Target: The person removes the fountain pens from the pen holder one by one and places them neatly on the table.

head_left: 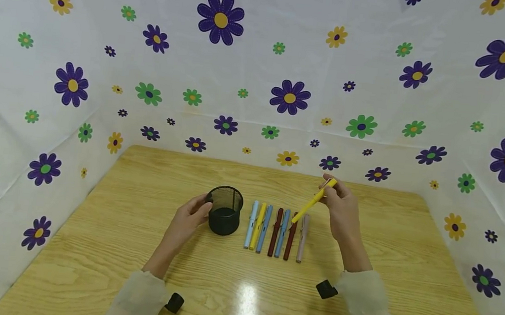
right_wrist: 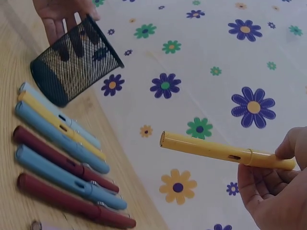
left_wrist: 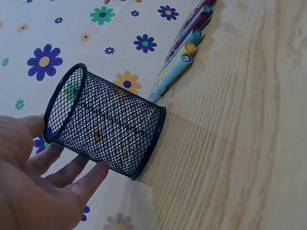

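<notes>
A black mesh pen holder [head_left: 223, 221] stands upright on the wooden table. My left hand [head_left: 189, 218] holds it from the left, thumb at the rim and fingers along the mesh side, as the left wrist view shows. Inside the holder [left_wrist: 108, 122] no pen can be seen. My right hand [head_left: 343, 212] pinches a yellow pen [right_wrist: 206, 147] by one end, raised above the table and slanting down to the left. Between the hands lies a row of capped pens: light blue [head_left: 251, 226], yellow [head_left: 257, 229], blue [head_left: 264, 230], dark red [head_left: 275, 233], blue, dark red and pale lilac [head_left: 302, 241].
The wood-grain table [head_left: 102, 244] reaches back to a white flower-print cloth [head_left: 252, 66], which also hangs along both sides. Black wrist straps or mounts [head_left: 326, 289] sit by the sleeves. Light glares off the table's front middle.
</notes>
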`<state>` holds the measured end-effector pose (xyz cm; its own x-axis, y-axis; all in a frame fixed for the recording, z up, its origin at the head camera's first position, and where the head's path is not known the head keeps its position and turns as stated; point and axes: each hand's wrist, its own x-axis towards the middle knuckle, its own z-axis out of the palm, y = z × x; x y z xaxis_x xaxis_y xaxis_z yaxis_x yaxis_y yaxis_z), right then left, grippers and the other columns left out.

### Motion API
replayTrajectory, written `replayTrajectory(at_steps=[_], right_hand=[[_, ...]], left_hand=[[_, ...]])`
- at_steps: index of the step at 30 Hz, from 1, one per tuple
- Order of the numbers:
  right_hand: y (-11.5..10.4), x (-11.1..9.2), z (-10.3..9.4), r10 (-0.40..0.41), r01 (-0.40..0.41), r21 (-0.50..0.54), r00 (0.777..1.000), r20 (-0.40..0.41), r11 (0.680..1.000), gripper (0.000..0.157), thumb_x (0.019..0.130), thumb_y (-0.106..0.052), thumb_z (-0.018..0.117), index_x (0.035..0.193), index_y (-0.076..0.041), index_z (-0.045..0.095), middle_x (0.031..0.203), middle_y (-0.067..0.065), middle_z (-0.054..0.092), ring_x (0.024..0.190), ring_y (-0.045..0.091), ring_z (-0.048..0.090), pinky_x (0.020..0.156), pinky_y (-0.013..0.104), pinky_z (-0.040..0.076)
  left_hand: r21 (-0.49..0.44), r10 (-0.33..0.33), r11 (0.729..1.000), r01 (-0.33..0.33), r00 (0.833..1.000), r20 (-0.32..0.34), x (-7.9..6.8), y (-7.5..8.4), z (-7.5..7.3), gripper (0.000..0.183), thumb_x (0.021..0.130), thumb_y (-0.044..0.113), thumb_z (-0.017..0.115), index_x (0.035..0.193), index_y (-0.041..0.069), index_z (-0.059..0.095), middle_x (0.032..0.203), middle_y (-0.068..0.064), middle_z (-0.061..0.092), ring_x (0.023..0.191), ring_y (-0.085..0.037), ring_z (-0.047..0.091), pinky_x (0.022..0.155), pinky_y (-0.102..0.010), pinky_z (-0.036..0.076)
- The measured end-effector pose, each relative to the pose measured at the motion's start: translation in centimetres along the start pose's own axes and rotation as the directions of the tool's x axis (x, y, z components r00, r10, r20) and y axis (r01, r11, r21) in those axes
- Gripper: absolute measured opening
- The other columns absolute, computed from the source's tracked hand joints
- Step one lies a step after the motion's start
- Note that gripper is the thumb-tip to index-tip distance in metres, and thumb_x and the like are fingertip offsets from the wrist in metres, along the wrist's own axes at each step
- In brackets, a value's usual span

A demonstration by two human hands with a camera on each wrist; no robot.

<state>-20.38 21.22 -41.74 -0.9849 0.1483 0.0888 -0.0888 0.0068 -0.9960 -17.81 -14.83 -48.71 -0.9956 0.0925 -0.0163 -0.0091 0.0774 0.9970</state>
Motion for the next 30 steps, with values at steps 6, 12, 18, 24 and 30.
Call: replayTrajectory(at_steps=[6,12,18,24,30], right_hand=[[0.6,-0.2,-2.2,0.01,-0.01,-0.021,1.0,-0.013,1.0,0.044,0.108,-0.009,0.048,0.149,0.007,0.048,0.114,0.009,0.059,0.102,0.013,0.061,0.09,0.02,0.057],[0.8,-0.6,-4.0,0.026,-0.026,0.002,0.999,-0.031,1.0,0.045,0.107,-0.007,0.05,0.15,0.005,0.045,0.111,0.005,0.06,0.1,0.012,0.062,0.088,0.02,0.058],[1.0,-0.9,-5.2,0.077,-0.075,0.022,0.995,-0.056,0.997,0.043,0.107,-0.008,0.049,0.147,0.005,0.039,0.114,0.001,0.059,0.106,0.01,0.06,0.088,0.019,0.058],[1.6,-1.2,-6.2,0.06,-0.061,-0.02,0.998,-0.017,0.998,0.037,0.109,-0.009,0.049,0.142,0.006,0.043,0.113,0.004,0.061,0.105,0.012,0.061,0.087,0.02,0.058],[2.4,-1.3,-6.5,0.087,-0.084,-0.087,0.996,0.025,0.993,0.043,0.11,-0.012,0.047,0.146,0.008,0.04,0.114,0.005,0.061,0.108,0.013,0.061,0.088,0.02,0.058]], left_hand=[[-0.007,0.005,1.0,-0.005,1.0,-0.002,0.0,0.2,0.0,0.055,0.109,0.024,0.058,0.155,-0.002,0.042,0.144,-0.028,0.052,0.134,-0.042,0.051,0.109,-0.052,0.048],[-0.014,0.003,1.0,-0.003,1.0,-0.003,-0.1,0.4,0.1,0.054,0.109,0.022,0.058,0.155,-0.002,0.043,0.144,-0.028,0.053,0.133,-0.041,0.052,0.11,-0.053,0.048],[-0.017,-0.001,1.0,0.001,1.0,0.0,-0.1,0.5,0.1,0.055,0.109,0.023,0.058,0.155,-0.002,0.042,0.146,-0.029,0.051,0.135,-0.041,0.05,0.111,-0.053,0.047],[-0.007,-0.003,1.0,0.003,1.0,-0.002,-0.2,0.4,0.1,0.056,0.109,0.023,0.058,0.156,-0.002,0.04,0.146,-0.029,0.051,0.136,-0.041,0.05,0.11,-0.052,0.047],[-0.004,-0.006,1.0,0.006,1.0,0.001,-0.2,0.3,0.1,0.057,0.109,0.024,0.058,0.156,-0.002,0.04,0.146,-0.028,0.051,0.136,-0.041,0.05,0.11,-0.052,0.047]])
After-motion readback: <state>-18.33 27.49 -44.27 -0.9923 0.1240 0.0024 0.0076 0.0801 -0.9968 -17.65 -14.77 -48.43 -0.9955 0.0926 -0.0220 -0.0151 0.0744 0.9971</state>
